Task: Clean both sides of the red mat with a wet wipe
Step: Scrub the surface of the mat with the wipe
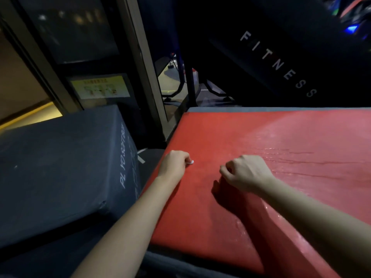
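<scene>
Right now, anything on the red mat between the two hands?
No. In the head view, only bare red foam mat lies between the left hand and right hand. A small white scrap, likely the wipe, peeks from the left fist.

I see both bare forearms reaching forward, my left hand and right hand curled into loose fists.

The room is dim. A dark padded box with white lettering sits at left. Behind it stands a metal-framed glass door bearing a yellow notice. A black panel reads "FITNESS".
</scene>
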The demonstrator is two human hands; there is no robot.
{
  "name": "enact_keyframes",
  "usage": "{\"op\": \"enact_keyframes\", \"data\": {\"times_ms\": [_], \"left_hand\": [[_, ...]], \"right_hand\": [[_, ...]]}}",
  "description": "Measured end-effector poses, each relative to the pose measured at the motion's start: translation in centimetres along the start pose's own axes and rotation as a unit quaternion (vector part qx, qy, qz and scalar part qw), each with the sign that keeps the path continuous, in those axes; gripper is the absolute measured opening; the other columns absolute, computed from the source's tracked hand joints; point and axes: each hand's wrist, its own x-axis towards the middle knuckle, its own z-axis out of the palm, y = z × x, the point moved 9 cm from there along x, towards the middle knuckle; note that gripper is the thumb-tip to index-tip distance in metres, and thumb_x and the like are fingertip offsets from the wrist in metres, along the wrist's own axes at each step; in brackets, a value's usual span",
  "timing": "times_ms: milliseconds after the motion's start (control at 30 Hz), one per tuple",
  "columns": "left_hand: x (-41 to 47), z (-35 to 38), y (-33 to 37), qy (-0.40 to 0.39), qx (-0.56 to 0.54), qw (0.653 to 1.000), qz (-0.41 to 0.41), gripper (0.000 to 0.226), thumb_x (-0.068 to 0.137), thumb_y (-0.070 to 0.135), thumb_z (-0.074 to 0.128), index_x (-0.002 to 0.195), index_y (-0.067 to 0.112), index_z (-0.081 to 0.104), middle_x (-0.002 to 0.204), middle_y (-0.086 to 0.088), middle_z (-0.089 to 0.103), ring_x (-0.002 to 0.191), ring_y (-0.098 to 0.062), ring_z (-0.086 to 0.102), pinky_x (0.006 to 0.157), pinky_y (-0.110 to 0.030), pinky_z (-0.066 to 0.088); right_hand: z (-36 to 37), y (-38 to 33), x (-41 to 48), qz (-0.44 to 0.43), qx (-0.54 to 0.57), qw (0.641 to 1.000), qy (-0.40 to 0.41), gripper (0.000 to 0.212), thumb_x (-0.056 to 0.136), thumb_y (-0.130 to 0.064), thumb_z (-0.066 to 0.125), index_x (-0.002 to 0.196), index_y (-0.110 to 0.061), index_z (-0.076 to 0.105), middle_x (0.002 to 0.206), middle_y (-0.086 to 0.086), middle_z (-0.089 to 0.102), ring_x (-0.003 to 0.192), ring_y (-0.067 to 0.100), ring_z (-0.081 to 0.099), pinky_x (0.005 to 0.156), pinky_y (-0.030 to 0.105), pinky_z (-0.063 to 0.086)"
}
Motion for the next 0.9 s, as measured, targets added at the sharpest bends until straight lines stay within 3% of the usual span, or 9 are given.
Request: {"op": "enact_keyframes", "data": {"times_ms": [67,133,300,467,600,733,900], "left_hand": [[-0.3,0.0,-0.3,0.019,-0.017,1.0,0.019,0.008,0.088,0.039,0.074,0.091,0.033,0.079,0.097,0.001,0.076,0.092,-0.025,0.07,0.078,-0.034,0.054],[0.3,-0.2,-0.1,0.02,-0.015,0.999,0.03,0.008,0.089,0.037,0.074,0.09,0.031,0.079,0.097,0.004,0.075,0.092,-0.02,0.068,0.077,-0.033,0.053],[6.4,0.9,1.8,0.015,0.023,0.998,0.061,0.007,0.089,0.028,0.07,0.089,0.024,0.076,0.097,0.002,0.073,0.091,-0.024,0.067,0.074,-0.031,0.051],[12.4,2.1,3.1,0.027,0.013,0.999,0.025,0.011,0.089,0.015,0.066,0.091,0.02,0.077,0.097,-0.007,0.074,0.091,-0.031,0.067,0.067,-0.027,0.039],[12.4,2.5,2.6,-0.002,0.029,0.999,0.029,0.006,0.091,0.022,0.07,0.09,0.022,0.077,0.096,-0.009,0.073,0.089,-0.031,0.068,0.074,-0.031,0.051],[10.7,2.3,1.8,-0.03,0.008,0.998,0.06,0.007,0.094,0.025,0.072,0.092,0.023,0.079,0.093,-0.001,0.074,0.087,-0.021,0.068,0.078,-0.031,0.054],[14.2,2.4,3.2,-0.022,0.009,0.998,0.065,0.013,0.086,0.026,0.078,0.083,0.016,0.072,0.083,-0.004,0.071,0.08,-0.024,0.064,0.072,-0.036,0.053]], "right_hand": [[0.5,1.0,2.3,-0.056,-0.01,0.998,0.02,0.052,0.092,-0.051,0.028,0.094,-0.023,0.071,0.109,-0.001,0.072,0.098,0.025,0.064,0.075,0.034,0.05],[2.1,2.8,3.0,-0.021,0.02,1.0,0.002,0.051,0.092,-0.046,0.03,0.114,-0.023,0.07,0.135,0.002,0.062,0.115,0.026,0.059,0.092,0.038,0.049],[4.9,4.2,3.7,0.005,0.073,0.997,0.02,0.066,0.084,-0.045,0.026,0.137,-0.021,0.058,0.152,0.0,0.047,0.138,0.02,0.044,0.117,0.038,0.03],[5.9,5.0,4.4,0.027,0.096,0.995,-0.004,0.076,0.082,-0.051,0.016,0.149,-0.026,0.042,0.16,-0.005,0.032,0.149,0.012,0.025,0.124,0.037,0.012],[6.0,5.1,4.4,0.029,0.11,0.994,-0.008,0.077,0.082,-0.051,0.012,0.153,-0.029,0.036,0.162,-0.006,0.027,0.15,0.01,0.02,0.125,0.036,0.008],[6.2,5.0,4.5,0.028,0.106,0.994,-0.023,0.076,0.084,-0.051,0.012,0.154,-0.03,0.03,0.164,-0.007,0.022,0.151,0.01,0.016,0.125,0.038,0.007],[6.2,4.8,4.5,0.032,0.104,0.994,-0.027,0.073,0.085,-0.048,0.017,0.153,-0.027,0.033,0.163,-0.006,0.025,0.151,0.012,0.018,0.124,0.041,0.011]]}}
